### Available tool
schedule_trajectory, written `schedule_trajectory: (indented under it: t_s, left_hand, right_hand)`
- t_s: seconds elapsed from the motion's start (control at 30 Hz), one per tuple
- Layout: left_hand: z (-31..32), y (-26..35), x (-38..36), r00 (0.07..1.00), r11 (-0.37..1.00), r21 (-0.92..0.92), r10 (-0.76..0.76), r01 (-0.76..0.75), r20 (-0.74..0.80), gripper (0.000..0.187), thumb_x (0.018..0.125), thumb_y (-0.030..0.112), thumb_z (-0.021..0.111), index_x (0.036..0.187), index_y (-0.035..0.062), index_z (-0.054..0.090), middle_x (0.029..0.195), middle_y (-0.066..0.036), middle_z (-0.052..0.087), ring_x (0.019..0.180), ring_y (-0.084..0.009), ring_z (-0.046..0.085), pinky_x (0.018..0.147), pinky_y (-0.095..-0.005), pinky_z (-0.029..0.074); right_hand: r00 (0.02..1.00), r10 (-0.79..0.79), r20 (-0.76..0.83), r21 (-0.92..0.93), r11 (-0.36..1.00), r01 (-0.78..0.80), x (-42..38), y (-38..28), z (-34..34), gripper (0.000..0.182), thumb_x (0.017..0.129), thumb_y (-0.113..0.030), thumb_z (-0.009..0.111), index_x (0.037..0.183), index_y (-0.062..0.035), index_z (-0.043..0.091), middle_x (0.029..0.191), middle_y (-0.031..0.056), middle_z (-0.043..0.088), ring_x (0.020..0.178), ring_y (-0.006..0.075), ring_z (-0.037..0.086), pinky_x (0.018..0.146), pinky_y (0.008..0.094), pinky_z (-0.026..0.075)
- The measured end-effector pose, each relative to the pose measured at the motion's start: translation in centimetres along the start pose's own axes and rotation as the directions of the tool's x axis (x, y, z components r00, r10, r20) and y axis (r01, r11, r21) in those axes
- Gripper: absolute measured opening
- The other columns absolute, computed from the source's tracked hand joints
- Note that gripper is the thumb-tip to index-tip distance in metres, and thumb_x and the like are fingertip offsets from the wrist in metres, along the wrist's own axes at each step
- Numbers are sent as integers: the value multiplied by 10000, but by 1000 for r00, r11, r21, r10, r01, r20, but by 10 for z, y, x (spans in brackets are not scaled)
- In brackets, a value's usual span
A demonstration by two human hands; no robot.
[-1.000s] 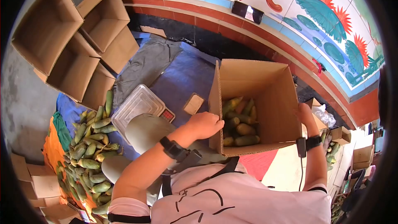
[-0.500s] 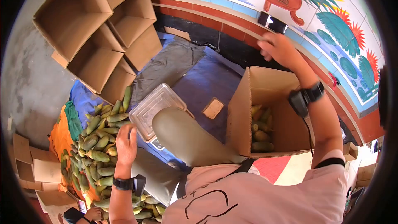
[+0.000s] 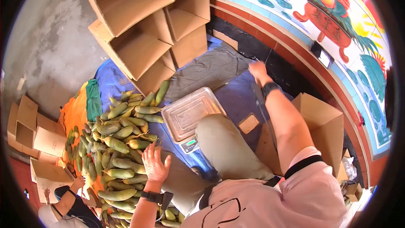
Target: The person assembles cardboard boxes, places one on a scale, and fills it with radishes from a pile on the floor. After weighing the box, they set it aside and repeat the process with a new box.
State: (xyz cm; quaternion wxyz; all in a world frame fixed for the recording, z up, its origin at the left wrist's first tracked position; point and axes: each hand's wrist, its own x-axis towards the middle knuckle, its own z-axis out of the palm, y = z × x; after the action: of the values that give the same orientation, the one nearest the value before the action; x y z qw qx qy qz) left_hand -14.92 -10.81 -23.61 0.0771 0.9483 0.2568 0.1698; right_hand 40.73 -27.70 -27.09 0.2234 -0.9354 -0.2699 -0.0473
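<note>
My left hand is open, fingers spread, at the right side of a large pile of long green radishes with pale, tapering tips. Nothing is in its grasp. Out over the blue tarp, my right hand has its fingers curled together, and no object shows in them. Between the hands stands a digital scale with a lit green display, topped by a bare metal tray. My bent knee is beside the tray. An open cardboard box stands under my right forearm, its inside mostly hidden.
Several open cardboard boxes are stacked on their sides at the back. A brown cardboard piece lies on the tarp. A phone leans against the painted tile wall. At lower left, another person is near more boxes.
My view has turned left. My right hand has moved from above the cardboard box to over the tarp. My left hand has spread its fingers beside the radishes.
</note>
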Motion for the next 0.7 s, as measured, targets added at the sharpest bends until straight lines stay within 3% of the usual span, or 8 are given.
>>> schedule_trajectory:
  t_s: [0.03, 0.07, 0.1, 0.17, 0.2, 0.33, 0.53, 0.7]
  left_hand:
    - [1, -1, 0, 1000, 1000, -13, -5, 5, 7, 473, 780, 357, 647, 1105, 26, 551, 1291, -177, 443, 1221, -367, 388, 1028, -509, 280]
    - [1, -3, 0, 1000, 1000, -27, -8, 8, 18, 470, 768, 355, 658, 1090, 25, 564, 1287, -175, 449, 1223, -362, 389, 1031, -504, 280]
    - [1, -3, -1, 1000, 1000, -25, -10, 11, 20, 470, 768, 355, 658, 1090, 25, 564, 1287, -175, 449, 1223, -362, 389, 1031, -504, 280]
    - [0, -3, 0, 999, 1000, -9, -30, 30, 31, 455, 760, 350, 663, 1068, 26, 580, 1277, -170, 458, 1223, -353, 390, 1032, -499, 280]
    - [0, -2, 1, 999, 1000, -17, -20, 21, 38, 455, 760, 350, 663, 1068, 26, 580, 1277, -170, 458, 1223, -353, 390, 1032, -499, 280]
    - [3, 0, 8, 998, 999, -33, -2, 5, 67, 455, 759, 360, 657, 1062, 28, 583, 1271, -160, 461, 1223, -346, 386, 1033, -502, 278]
    - [7, 3, 15, 996, 1000, -5, 10, -10, 88, 475, 810, 413, 594, 1069, 15, 561, 1277, -162, 460, 1208, -360, 398, 1017, -517, 286]
    - [3, 2, 9, 998, 999, 34, 0, -2, 67, 441, 849, 408, 548, 1085, 36, 547, 1268, -165, 467, 1209, -362, 405, 1013, -501, 299]
  right_hand:
    - [995, -86, -58, -187, 980, 74, -33, 10, 16, 181, 753, -120, 514, 684, -42, 663, 792, 201, 645, 736, 344, 630, 633, 464, 481]
    - [925, -376, 55, -438, 823, 361, -46, 58, 57, 183, 755, -115, 511, 711, -24, 664, 796, 200, 646, 741, 376, 623, 645, 459, 487]
    - [991, -60, 121, -297, 950, 94, -78, 65, 70, 193, 749, -137, 525, 758, -8, 668, 856, 188, 662, 816, 382, 631, 693, 445, 499]
    - [756, 593, 278, -105, 801, -589, -142, 64, 62, 296, 758, -214, 572, 976, -46, 682, 1123, 197, 621, 1024, 390, 592, 862, 444, 472]
    - [725, 639, 257, -252, 768, -588, -171, 52, 48, 310, 773, -210, 578, 1039, -91, 683, 1179, 166, 610, 1083, 384, 565, 915, 460, 436]
    - [801, 487, 349, -669, 728, -150, -228, 83, 64, 327, 850, -257, 496, 1089, -134, 682, 1296, 129, 541, 1282, 340, 379, 1050, 500, 235]
    - [920, 178, 349, -829, 517, 215, -272, 141, 92, 355, 833, -227, 454, 1047, -75, 694, 1268, 162, 551, 1334, 415, 256, 1098, 555, 92]
    - [753, 391, 529, -805, 511, 301, -261, 122, 48, 451, 906, -286, 412, 1276, -69, 553, 1411, 115, 428, 1380, 363, 206, 1097, 550, 51]
